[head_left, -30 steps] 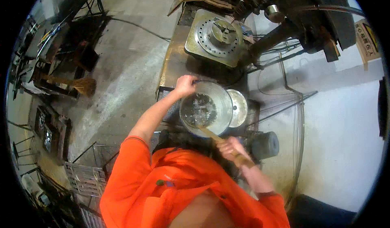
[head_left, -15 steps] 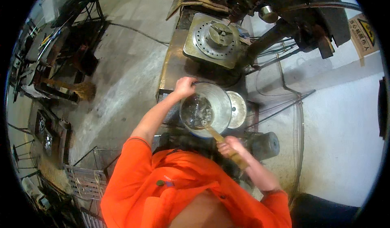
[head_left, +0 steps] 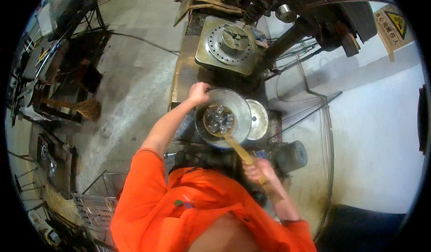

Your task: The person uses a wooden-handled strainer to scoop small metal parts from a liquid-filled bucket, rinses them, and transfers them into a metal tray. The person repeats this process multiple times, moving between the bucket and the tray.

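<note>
A round metal bucket (head_left: 241, 110) stands at the centre, its mouth toward me. My left hand (head_left: 199, 93) is closed on its far left rim, where a dark handle shows. Closed around a flat wooden handle, my right hand (head_left: 258, 170) is at the bucket's near right side. That handle belongs to a long-handled scoop (head_left: 239, 148) reaching down into the bucket. Its round brownish head sits inside and bears several grey metal blocks (head_left: 218, 118), some with holes. Whether its bottom is solid or mesh, I cannot tell.
Right of the bucket lies a round pale metal disc (head_left: 258, 119). Beyond stands a machine table with a three-jaw chuck (head_left: 234, 38), under a dark machine head (head_left: 310, 23). A dark cylinder (head_left: 292, 156) is near my right hand. A broom (head_left: 87, 109) lies at left.
The metal blocks, earlier partly under dark liquid, now show clearly in the scoop's head. My right hand has moved slightly down. My left hand keeps its hold on the rim.
</note>
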The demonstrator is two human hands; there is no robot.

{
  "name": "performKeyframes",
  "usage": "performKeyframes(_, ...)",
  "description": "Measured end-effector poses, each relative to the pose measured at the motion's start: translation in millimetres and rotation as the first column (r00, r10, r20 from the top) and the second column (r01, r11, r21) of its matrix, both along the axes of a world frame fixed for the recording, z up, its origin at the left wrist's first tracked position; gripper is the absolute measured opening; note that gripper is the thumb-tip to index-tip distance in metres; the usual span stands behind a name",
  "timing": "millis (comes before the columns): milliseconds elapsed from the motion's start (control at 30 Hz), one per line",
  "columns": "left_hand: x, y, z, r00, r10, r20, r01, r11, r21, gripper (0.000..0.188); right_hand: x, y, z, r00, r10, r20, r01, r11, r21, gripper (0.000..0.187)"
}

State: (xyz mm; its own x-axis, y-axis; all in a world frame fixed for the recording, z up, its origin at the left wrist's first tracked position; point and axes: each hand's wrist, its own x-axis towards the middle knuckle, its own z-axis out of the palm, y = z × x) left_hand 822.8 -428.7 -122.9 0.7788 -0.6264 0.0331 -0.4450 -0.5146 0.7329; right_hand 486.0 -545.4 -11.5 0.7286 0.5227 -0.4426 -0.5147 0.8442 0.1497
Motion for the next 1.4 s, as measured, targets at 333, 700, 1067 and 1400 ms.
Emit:
performKeyframes(333, -8.2, 2.2, -3.1, 0.999, 0.040, -0.025, -0.040, 0.999, -0.024, 0.029, -67.0, 34.4, 18.8, 0.977, -0.178, 0.121, 0.180, 0.984, -0.005, 0.049)
performKeyframes(700, -10.1, 0.2, 12.9, 0.995, 0.070, 0.071, -0.077, 0.992, 0.103, 0.026, -69.9, 16.2, 17.9, 0.969, -0.098, 0.228, 0.159, 0.951, -0.267, 0.051)
performKeyframes(1067, -7.0, -0.6, 2.7, 0.967, -0.033, 0.252, -0.020, 0.978, 0.207, 0.026, -116.1, 5.5, -23.1, 0.938, -0.180, 0.296, 0.257, 0.935, -0.246, 0.039)
performKeyframes(1400, -16.1, -3.9, 18.1, 0.947, -0.036, 0.321, -0.035, 0.976, 0.215, 0.029, -97.2, -2.5, -9.5, 0.957, -0.069, 0.283, 0.164, 0.931, -0.325, 0.037)
